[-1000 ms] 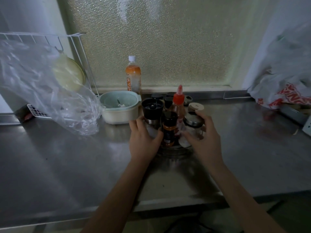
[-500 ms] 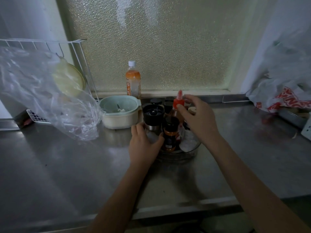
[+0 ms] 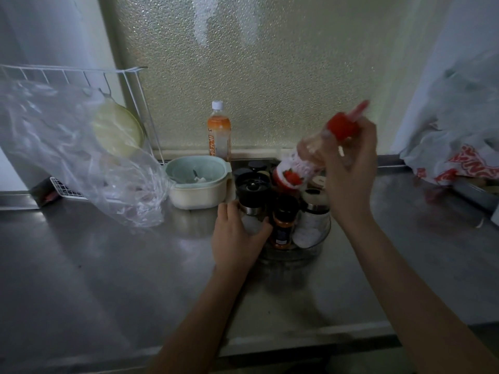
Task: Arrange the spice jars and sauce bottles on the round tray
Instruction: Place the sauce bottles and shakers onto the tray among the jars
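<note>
A clear round tray (image 3: pixel 310 245) stands on the steel counter, packed with jars. At its front are a black-topped grinder (image 3: pixel 252 193), a small orange-labelled spice jar (image 3: pixel 283 225) and a glass jar with a metal lid (image 3: pixel 313 220). Dark-lidded jars sit behind them. My left hand (image 3: pixel 237 236) is wrapped around the grinder's lower body at the tray's left side. My right hand (image 3: pixel 351 168) holds a red-capped sauce bottle (image 3: pixel 305 157) by its neck, lifted above the tray and tilted, its red cap up to the right.
A pale green and cream bowl (image 3: pixel 198 182) sits just left of the tray, an orange drink bottle (image 3: pixel 219 130) behind it by the frosted window. A clear plastic bag (image 3: pixel 81 157) hangs from a white wire rack at left. A red-printed white bag (image 3: pixel 459 160) lies at right.
My right hand left the metal-lidded jar, took the red-capped sauce bottle by its top and lifted it up out of the tray, tilting it. My left hand stayed on the grinder.
</note>
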